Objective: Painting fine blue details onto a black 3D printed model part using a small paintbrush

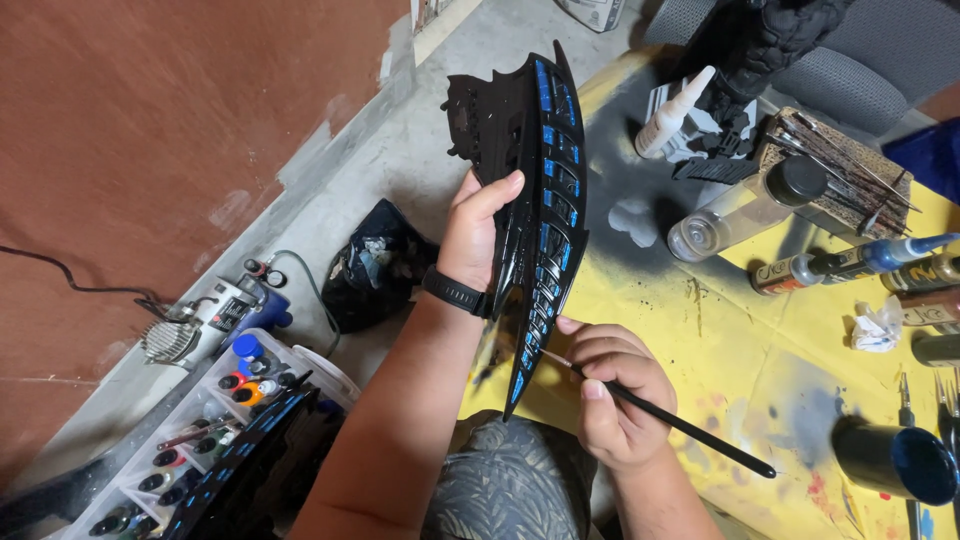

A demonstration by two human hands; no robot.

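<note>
Stiffness and lightness are suggested by the black winged model part at frame centre, clasped mid-edge by the left hand, while a thin paintbrush is pinched by the right hand.

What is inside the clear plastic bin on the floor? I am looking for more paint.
The clear bin holds small paint bottles with coloured caps. A black panel lies over part of it, hiding what is beneath.

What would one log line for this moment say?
left hand: holds black winged model part upright | right hand: grips paintbrush, tip at part's lower blue edge | below: yellow table
</note>
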